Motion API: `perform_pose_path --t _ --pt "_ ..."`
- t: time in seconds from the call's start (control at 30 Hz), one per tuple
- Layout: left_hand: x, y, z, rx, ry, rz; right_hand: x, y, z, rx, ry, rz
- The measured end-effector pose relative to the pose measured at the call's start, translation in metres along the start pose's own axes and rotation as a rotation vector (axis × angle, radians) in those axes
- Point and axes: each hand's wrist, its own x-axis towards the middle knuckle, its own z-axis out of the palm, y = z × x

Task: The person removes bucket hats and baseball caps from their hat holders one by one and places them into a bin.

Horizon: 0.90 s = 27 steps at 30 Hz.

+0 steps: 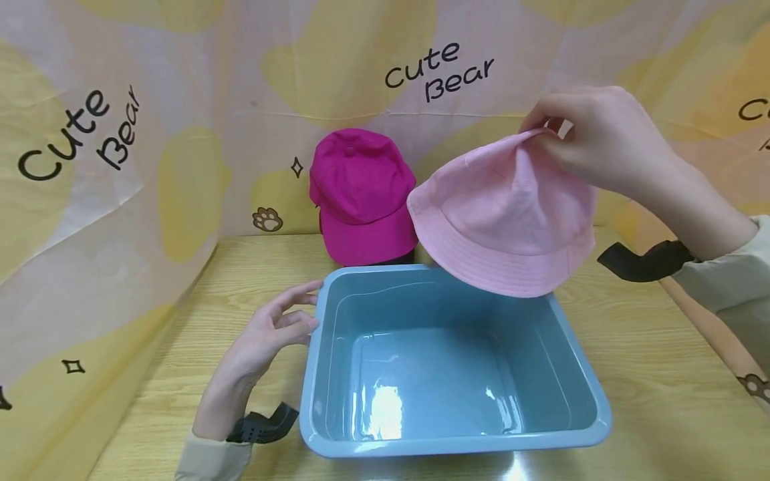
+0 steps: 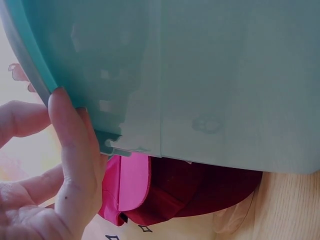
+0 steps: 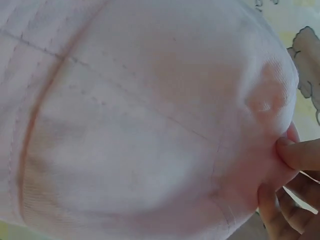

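A pale pink bucket hat hangs tilted over the far right part of a blue plastic basin, its brim downward. My right hand pinches the hat by the top of its crown, between thumb and fingers. In the right wrist view, the crown fills most of the picture, with the fingertips at its right edge. My left hand touches the outside of the basin's left rim near the far corner, its fingers loosely bent. The left wrist view shows fingertips against the rim.
A magenta baseball cap stands behind the basin against the patterned cloth backdrop, brim toward me. Wooden tabletop shows on both sides of the basin. A black strap is on the right wrist, another on the left.
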Motion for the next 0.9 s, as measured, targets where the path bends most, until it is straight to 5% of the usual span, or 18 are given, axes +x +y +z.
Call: perform_pose_path --t 0.53,0.9 --pt "0.002 -0.001 -0.001 -0.009 0.001 -0.003 -0.013 -0.018 -0.004 0.166 -0.007 0.007" --pt "0.004 -0.002 -0.002 -0.005 0.004 -0.008 -0.023 -0.040 -0.003 0.208 -0.004 -0.081"
